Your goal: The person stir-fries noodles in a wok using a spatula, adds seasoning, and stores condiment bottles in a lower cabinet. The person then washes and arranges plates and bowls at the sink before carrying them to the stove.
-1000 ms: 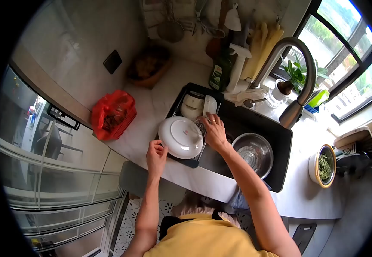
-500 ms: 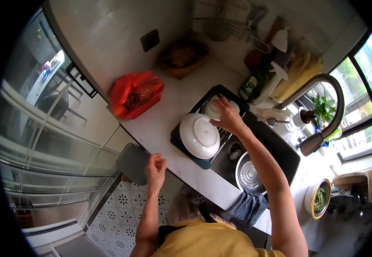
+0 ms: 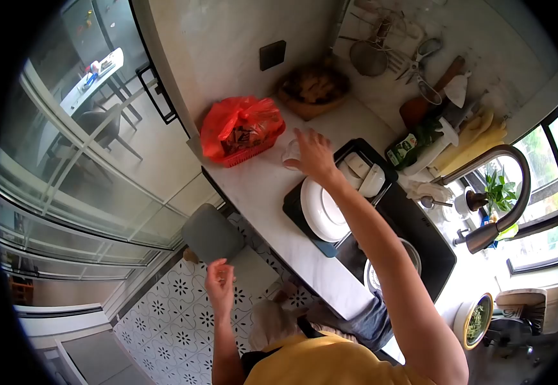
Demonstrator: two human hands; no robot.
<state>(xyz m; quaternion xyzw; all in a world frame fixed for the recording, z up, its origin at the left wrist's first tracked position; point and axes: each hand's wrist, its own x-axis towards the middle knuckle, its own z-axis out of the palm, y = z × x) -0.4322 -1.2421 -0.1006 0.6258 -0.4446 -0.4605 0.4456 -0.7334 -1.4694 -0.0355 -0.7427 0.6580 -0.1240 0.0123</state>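
Note:
My right hand point(image 3: 317, 157) is over the worktop, left of the drying rack, with its fingers closed round a small, pale, see-through bowl or cup point(image 3: 291, 153). The hand covers part of it. Below my forearm, a white plate point(image 3: 324, 212) leans upside down in the dark drying rack point(image 3: 296, 204). Small white bowls point(image 3: 372, 181) sit behind it in the same rack. My left hand point(image 3: 220, 282) hangs in the air above the tiled floor, near a grey stool point(image 3: 211, 231). Its fingers are loosely bent and apart, and nothing shows in them.
A red basket point(image 3: 253, 154) with a red plastic bag stands at the worktop's left end. Behind it is a brown basket point(image 3: 311, 96). To the right are the dark sink point(image 3: 429, 240), a metal basin point(image 3: 410, 253), a curved tap point(image 3: 516, 160) and bottles point(image 3: 402, 149).
My right hand has moved left from the drying rack to the worktop, carrying the small pale vessel. White bowls now show in the rack. My left hand is lower, and the view has shifted.

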